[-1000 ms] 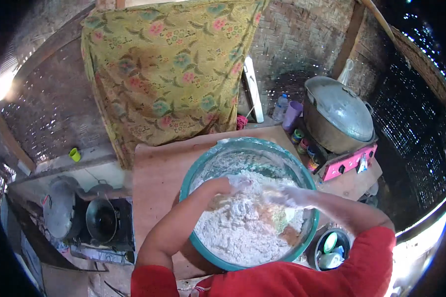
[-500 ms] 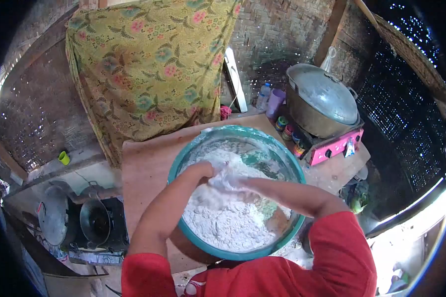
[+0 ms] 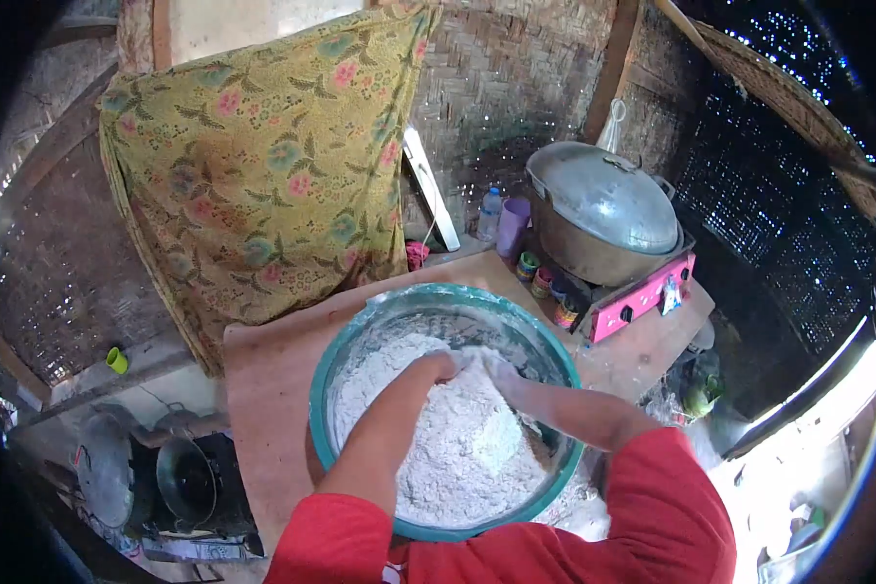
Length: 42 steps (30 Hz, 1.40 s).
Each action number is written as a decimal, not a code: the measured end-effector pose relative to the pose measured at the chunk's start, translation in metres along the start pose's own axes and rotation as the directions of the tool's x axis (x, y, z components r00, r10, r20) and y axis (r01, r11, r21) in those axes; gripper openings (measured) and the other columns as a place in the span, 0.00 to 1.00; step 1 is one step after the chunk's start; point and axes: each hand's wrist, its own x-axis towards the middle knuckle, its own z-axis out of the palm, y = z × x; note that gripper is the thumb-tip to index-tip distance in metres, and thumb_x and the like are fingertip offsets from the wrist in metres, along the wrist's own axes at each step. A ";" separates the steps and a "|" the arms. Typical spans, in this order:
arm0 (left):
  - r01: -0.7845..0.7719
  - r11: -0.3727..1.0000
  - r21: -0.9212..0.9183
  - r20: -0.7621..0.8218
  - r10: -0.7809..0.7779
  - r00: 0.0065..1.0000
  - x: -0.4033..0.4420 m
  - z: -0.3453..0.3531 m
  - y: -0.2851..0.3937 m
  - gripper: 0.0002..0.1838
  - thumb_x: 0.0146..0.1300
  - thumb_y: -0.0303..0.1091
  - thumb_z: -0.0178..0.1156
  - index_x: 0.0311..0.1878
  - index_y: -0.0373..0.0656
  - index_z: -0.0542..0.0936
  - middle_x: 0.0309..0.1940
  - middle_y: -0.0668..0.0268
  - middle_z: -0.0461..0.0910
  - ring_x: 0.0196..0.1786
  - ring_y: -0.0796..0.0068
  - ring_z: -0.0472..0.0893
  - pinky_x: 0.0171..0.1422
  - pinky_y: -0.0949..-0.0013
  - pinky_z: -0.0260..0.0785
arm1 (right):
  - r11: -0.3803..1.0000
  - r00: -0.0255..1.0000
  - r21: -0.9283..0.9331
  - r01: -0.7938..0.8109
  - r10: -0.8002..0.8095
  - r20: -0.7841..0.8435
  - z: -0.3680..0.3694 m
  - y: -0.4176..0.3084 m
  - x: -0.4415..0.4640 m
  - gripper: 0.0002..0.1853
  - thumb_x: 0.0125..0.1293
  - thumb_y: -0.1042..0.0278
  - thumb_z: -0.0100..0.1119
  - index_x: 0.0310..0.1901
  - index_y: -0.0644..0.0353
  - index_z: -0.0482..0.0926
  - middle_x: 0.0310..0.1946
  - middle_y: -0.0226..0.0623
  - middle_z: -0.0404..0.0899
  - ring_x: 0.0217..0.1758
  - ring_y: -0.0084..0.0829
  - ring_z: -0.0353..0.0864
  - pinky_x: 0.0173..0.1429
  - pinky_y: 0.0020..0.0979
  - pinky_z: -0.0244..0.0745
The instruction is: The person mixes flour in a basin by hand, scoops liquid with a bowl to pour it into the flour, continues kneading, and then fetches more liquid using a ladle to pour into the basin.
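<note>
A wide green basin (image 3: 319,428) holds a heap of white, crumbly flour (image 3: 457,453). Both my hands are inside it, at the far side of the heap. My left hand (image 3: 444,365) is pushed into the flour, and its fingers are hidden. Close beside it on the right, my right hand (image 3: 501,378) is coated white and also sunk in the flour. Its fingers blend into the powder, so their shape does not show. A faint pale-green tint marks the heap's right side, and brownish powder shows near the right wall.
The basin stands on a wooden board table (image 3: 273,389). A large lidded pot (image 3: 594,219) sits on a pink stove (image 3: 642,300) at the right. Behind are small tins (image 3: 542,282), a purple cup (image 3: 513,229) and a water bottle (image 3: 490,214). A wok (image 3: 187,479) is at lower left.
My hands have gone from together above the flour to apart and down into it. The green and brown patches are now mostly covered by white. The view has shifted slightly.
</note>
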 end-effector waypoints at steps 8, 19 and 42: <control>0.144 0.855 -0.498 -0.016 -0.176 0.984 -0.156 -0.066 -0.061 0.34 0.63 0.59 0.48 0.58 0.38 0.71 0.55 0.49 0.74 0.57 0.55 0.73 0.61 0.61 0.65 | 0.916 0.921 -0.255 0.309 -0.221 0.322 0.081 -0.048 0.049 0.23 0.70 0.54 0.44 0.59 0.62 0.68 0.58 0.47 0.68 0.62 0.40 0.66 0.66 0.40 0.60; -0.235 0.767 0.597 0.179 0.158 0.971 -0.303 -0.014 0.075 0.56 0.43 0.49 0.72 0.73 0.61 0.48 0.73 0.49 0.31 0.69 0.31 0.48 0.67 0.35 0.49 | 0.371 0.950 -0.878 0.303 -0.192 0.247 0.057 -0.010 -0.091 0.40 0.60 0.46 0.56 0.67 0.62 0.54 0.63 0.56 0.60 0.71 0.50 0.48 0.73 0.41 0.47; 0.094 0.760 0.643 -0.131 -0.011 0.991 -0.210 -0.031 -0.010 0.56 0.34 0.53 0.72 0.71 0.58 0.55 0.74 0.59 0.33 0.72 0.37 0.41 0.62 0.23 0.43 | 0.073 0.899 -0.923 0.377 -0.270 0.346 0.078 -0.035 0.024 0.44 0.46 0.57 0.62 0.64 0.71 0.58 0.66 0.58 0.54 0.68 0.61 0.54 0.71 0.54 0.50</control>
